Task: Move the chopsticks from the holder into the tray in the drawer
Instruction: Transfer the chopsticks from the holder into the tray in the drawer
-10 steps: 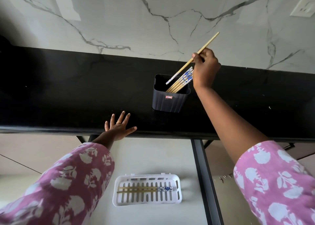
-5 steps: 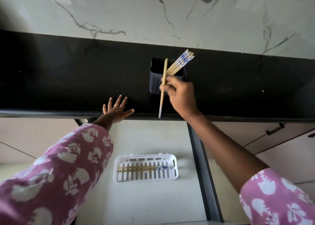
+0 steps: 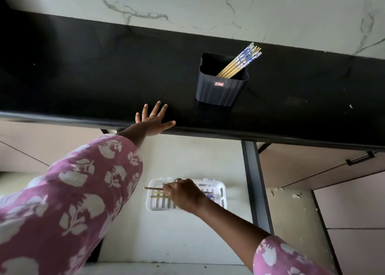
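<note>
A dark ribbed holder point(image 3: 220, 89) stands on the black counter, with several wooden chopsticks point(image 3: 239, 63) with blue-patterned ends leaning out to the right. Below, in the open drawer, lies a white slotted tray point(image 3: 221, 191). My right hand point(image 3: 185, 194) hovers over the tray and pinches one chopstick point(image 3: 153, 188), whose bare tip pokes out past the tray's left rim. Other chopsticks point(image 3: 211, 196) lie in the tray, partly hidden by the hand. My left hand point(image 3: 153, 119) rests flat with spread fingers on the counter's front edge.
The drawer floor point(image 3: 177, 237) is pale, with a dark metal side rail point(image 3: 256, 183) at its right. Closed cabinet fronts with a dark handle point(image 3: 360, 158) lie to the right. A marble wall rises behind the counter.
My right hand has carried one chopstick from the holder down over the counter edge to the tray in the drawer. The left hand has stayed on the counter edge.
</note>
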